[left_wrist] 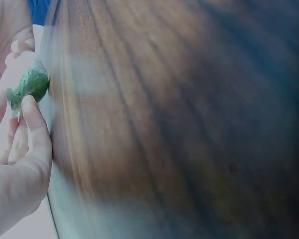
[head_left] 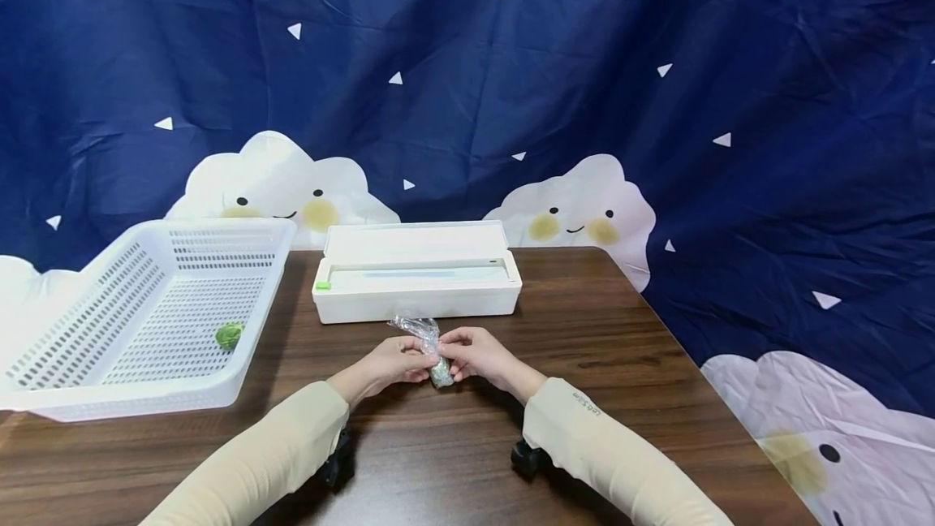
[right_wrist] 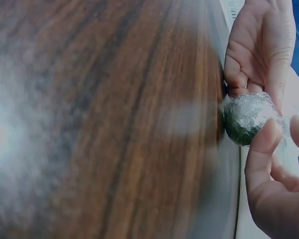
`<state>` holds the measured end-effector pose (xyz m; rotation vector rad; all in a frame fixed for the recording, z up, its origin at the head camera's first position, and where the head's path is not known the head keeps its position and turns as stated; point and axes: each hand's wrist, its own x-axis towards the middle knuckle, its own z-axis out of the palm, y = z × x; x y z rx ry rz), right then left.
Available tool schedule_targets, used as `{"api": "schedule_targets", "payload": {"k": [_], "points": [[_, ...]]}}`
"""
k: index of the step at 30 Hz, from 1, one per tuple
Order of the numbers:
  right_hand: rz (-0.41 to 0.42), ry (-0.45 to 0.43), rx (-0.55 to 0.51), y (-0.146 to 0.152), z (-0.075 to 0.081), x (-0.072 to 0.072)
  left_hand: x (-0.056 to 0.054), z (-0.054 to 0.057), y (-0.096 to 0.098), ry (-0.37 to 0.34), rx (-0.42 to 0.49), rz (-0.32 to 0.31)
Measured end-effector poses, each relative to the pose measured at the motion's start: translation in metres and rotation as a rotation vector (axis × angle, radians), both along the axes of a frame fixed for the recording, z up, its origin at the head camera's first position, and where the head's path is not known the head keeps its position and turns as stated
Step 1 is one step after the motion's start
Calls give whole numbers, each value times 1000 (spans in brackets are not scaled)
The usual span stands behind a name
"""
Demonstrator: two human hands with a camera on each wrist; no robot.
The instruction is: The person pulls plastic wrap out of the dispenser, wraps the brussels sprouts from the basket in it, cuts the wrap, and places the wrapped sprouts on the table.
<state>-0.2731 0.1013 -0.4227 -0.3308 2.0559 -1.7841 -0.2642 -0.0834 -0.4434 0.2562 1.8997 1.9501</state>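
- Nearest are two cream cloth sleeves (head_left: 256, 453), slanting in from the bottom corners, left and right.
- Between the hands, in the middle of the brown wooden table (head_left: 438, 461), is a small round green leafy ball wrapped in clear, crinkly plastic film (head_left: 441, 373). The wrist views are blurry and tilted, so I can't tell if it touches the wood.
- I think this ball is light and fairly firm, with leaves that could bruise from a hard squeeze. The film looks thin and is likely a bit slippery and easy to tear. A good place to hold is the round, fat part, with soft fingertips; the loose film tail (head_left: 413, 325) would just bend.
- The left hand (head_left: 394, 360) holds one side of the ball in a narrow pinch, thumb on the near side. The right hand (head_left: 484, 354) pinches it from the other side, near where the film bunches up. Both hands are low over the table and point inward at each other.
- Just past the hands is a long white box with its lid up (head_left: 416, 303). It has a green tab at its left end.
- Left of the box is a big white plastic basket full of slots (head_left: 139, 396), with one bare green leafy ball (head_left: 229, 336) inside.
- Farthest back hangs a dark blue cloth with smiling white clouds (head_left: 438, 31).
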Motion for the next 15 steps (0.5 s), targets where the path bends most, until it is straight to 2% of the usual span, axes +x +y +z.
{"api": "schedule_targets", "payload": {"k": [3,11,15], "points": [[15,-12,11,0,-2,0,0,1,-1,8,-6,-2],[-32,-29,33,-3,-8,-2,0,0,-4,8,13,-27],[-31,-21,40,-4,-6,-1,-1,0,-3,5,6,4]]}}
